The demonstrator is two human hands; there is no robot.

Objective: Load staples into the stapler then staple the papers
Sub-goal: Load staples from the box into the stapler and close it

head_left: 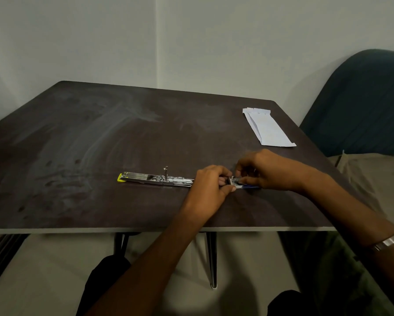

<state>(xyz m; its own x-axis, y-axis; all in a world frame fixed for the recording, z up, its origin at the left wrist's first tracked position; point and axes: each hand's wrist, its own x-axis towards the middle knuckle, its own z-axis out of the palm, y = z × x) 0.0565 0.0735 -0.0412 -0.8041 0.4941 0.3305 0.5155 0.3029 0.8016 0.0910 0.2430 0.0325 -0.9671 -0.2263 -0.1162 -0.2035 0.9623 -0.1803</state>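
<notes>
A long, shiny metal stapler with a yellow plastic tip (155, 179) lies opened flat on the dark brown table with a matte, smeared top (100, 137). Its body is a narrow silver channel that reflects the light, and one thin metal pin stands up near its middle. The yellow tip points to the left; the right end is hidden under the hands. It lies in the near half of the table, a little right of the centre.

The left hand (210, 187) has its fingers curled down over the right end of the stapler, with the thumb at the near side, so it grips that end. The right hand (265, 169) meets it from the right; its fingertips are bent and pinch a small white and blue box (239, 184), which looks like thin cardboard. What is inside the box is too small to tell. A silver metal bracelet (391, 241) sits on the right forearm.

The folded white papers (267, 127) lie flat near the far right corner of the table, well apart from the hands. They form a long narrow strip with a ragged far edge. A dark blue-green padded chair (362, 99) stands beside the table on the right.
</notes>
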